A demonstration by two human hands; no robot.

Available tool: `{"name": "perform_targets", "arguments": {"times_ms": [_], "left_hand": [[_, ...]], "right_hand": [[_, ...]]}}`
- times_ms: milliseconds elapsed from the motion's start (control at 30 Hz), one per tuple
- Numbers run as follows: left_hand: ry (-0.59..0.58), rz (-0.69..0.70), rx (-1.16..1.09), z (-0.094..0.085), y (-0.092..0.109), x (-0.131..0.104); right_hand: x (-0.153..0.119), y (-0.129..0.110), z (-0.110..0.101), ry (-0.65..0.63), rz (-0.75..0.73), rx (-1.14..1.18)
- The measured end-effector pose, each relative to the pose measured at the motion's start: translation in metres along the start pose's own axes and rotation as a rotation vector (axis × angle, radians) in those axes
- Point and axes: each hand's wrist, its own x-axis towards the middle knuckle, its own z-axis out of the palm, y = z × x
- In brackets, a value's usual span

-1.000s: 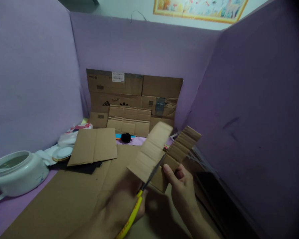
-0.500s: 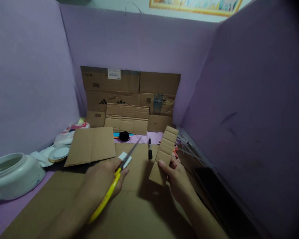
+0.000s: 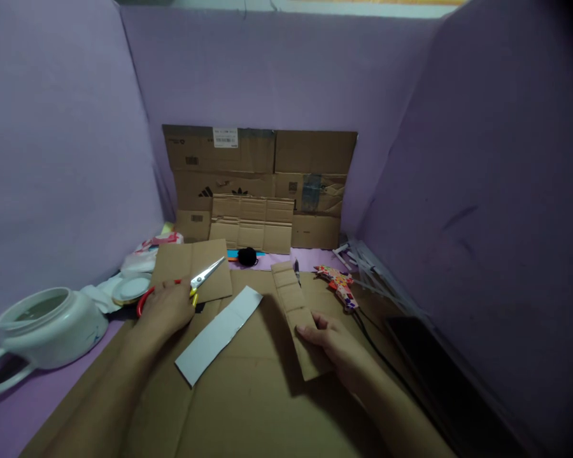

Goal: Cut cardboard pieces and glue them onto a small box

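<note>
Toward eight o'clock from the view's centre, holds the scissors (image 3: 207, 275) by their red and yellow handles in a closed left-hand grip (image 3: 169, 304), with blades aimed at two o'clock over a folded cardboard sheet (image 3: 172, 264); cannot tell about contact between blades and sheet. Toward five o'clock, pinches a creased cardboard strip (image 3: 293, 305) near its lower end in the right-hand grip (image 3: 334, 343), with the thumb on the upper face and the far end pointing to eleven o'clock. Between both, toward seven o'clock, shows a white strip (image 3: 219, 337) flat on the cardboard base (image 3: 248, 413), slanting to two o'clock. At twelve o'clock from the right-hand grip, includes a patterned glue gun (image 3: 337, 277) with a black cord (image 3: 374, 350). Far out at eight o'clock, includes a white pot (image 3: 60, 334) and, at two o'clock from it, a round white lid (image 3: 131, 287). At one o'clock from the white strip, shows a black fuzzy ball (image 3: 247, 256).
</note>
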Motion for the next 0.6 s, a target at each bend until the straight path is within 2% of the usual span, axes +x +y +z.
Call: {"name": "perform_targets", "arguments": {"times_ms": [133,267,367,467,600], "left_hand": [[0.037,0.009,-0.028,-0.004,0.022,-0.011],[-0.1,0.177,-0.127,-0.006,0.046,-0.027],[-0.146,0.198,-0.142,-0.002,0.056,-0.034],[-0.169,0.209,-0.186,-0.001,0.057,-0.034],[-0.159,0.191,-0.289,-0.011,0.043,-0.027]], "right_hand": [[0.001,0.0,-0.005,0.0,-0.006,-0.033],[0.006,0.001,-0.016,0.048,-0.042,-0.072],[0.011,0.004,-0.022,0.083,-0.041,-0.095],[0.011,0.004,-0.02,0.067,-0.04,-0.107],[0.006,0.001,-0.014,0.025,-0.018,-0.129]]}}
